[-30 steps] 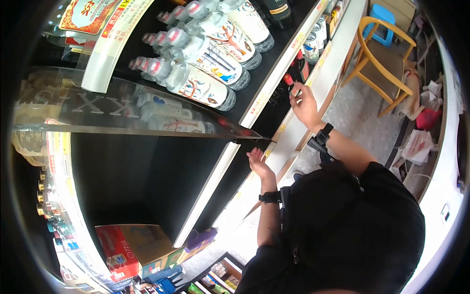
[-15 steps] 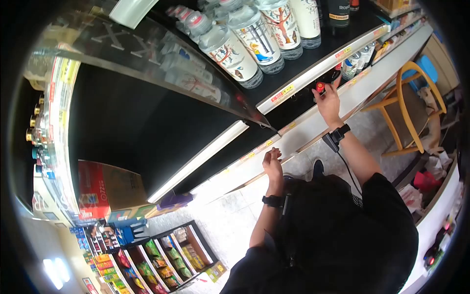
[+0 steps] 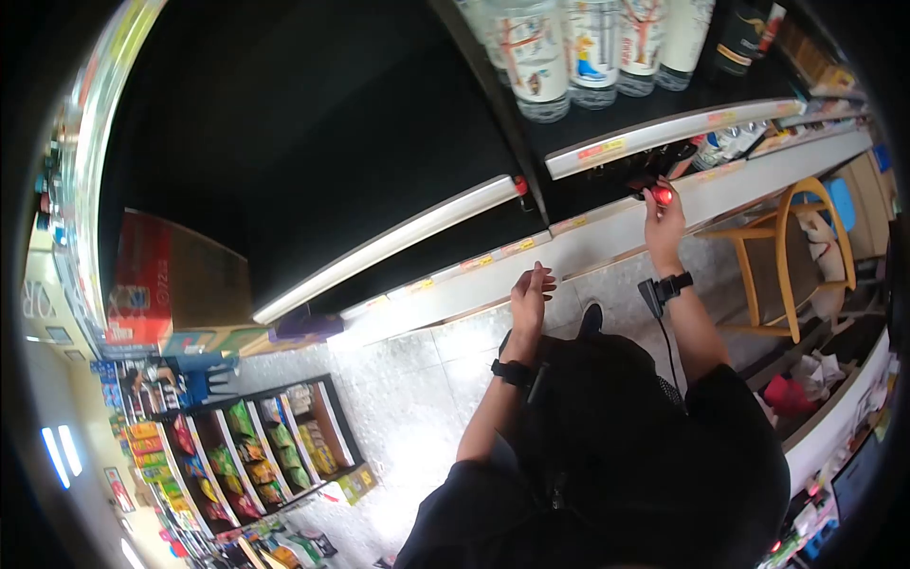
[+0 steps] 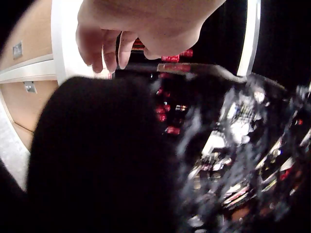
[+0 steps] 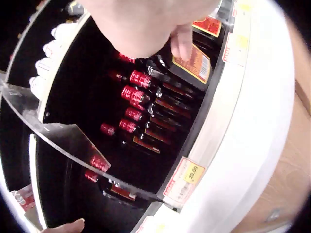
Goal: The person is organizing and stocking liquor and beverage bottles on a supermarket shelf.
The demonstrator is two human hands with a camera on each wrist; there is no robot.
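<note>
My right hand (image 3: 665, 228) grips a dark bottle at its red cap (image 3: 662, 195), at the lower shelf's front edge. In the right wrist view, fingers of that hand (image 5: 150, 24) lie against the dark bottle's orange label (image 5: 198, 63). More red-capped bottles (image 5: 141, 79) lean in a row behind it. Off to the left, my left hand (image 3: 531, 302) hovers before the white shelf edge, fingers loosely bent, holding nothing. The left wrist view shows this hand (image 4: 146, 24) from behind, with red caps (image 4: 163, 109) beyond it.
Large clear bottles (image 3: 536, 62) stand on the upper shelf. A clear divider (image 5: 73, 141) separates the lower sections. A cardboard box (image 3: 204, 275) sits in the left bay. To the right is a wooden chair (image 3: 791, 261); a snack rack (image 3: 256, 446) stands lower left.
My right hand has reached the shelf and taken hold of a red-capped bottle at the front edge. My left hand stays before the shelf, empty. The head view has swung, with the upper bottles now higher.
</note>
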